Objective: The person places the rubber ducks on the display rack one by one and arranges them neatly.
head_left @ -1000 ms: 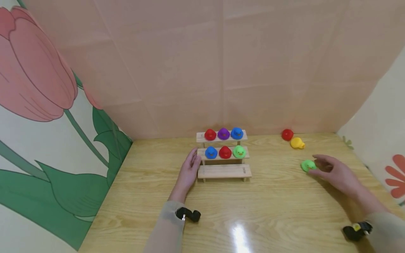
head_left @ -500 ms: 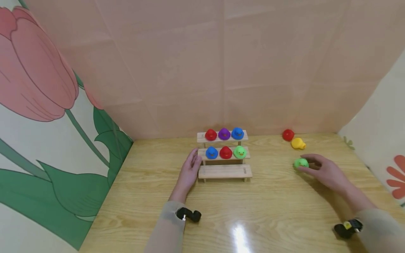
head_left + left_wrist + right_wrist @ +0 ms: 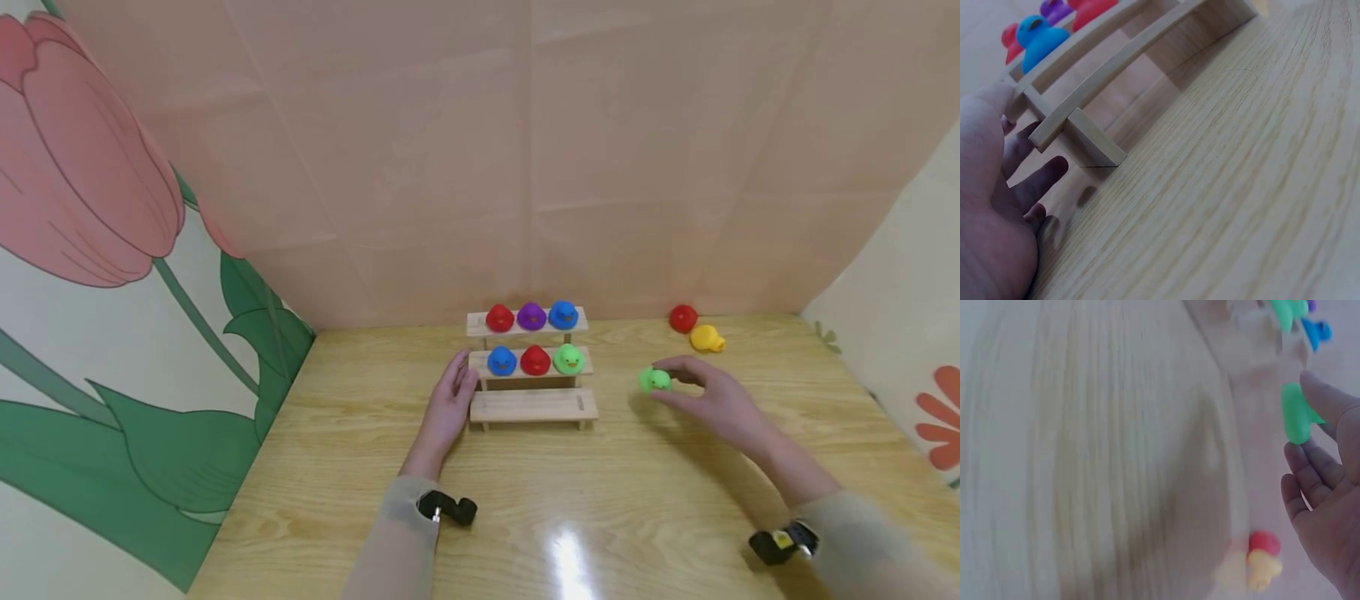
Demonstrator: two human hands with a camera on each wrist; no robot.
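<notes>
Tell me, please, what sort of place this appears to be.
It looks like an indoor play or filming corner, though I can't be sure which: there is a wood-grain table, a large tulip picture beside it, and a three-tiered wooden stand displaying toy ducks.

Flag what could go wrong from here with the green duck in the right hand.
1. The right hand pinches the held green duck above the table, so a loose grip could drop it.
2. Ducks sit side by side on the stand's upper two tiers; a careless approach might knock one off.
3. The left hand is at the stand's left end, where a push might shift it.
</notes>
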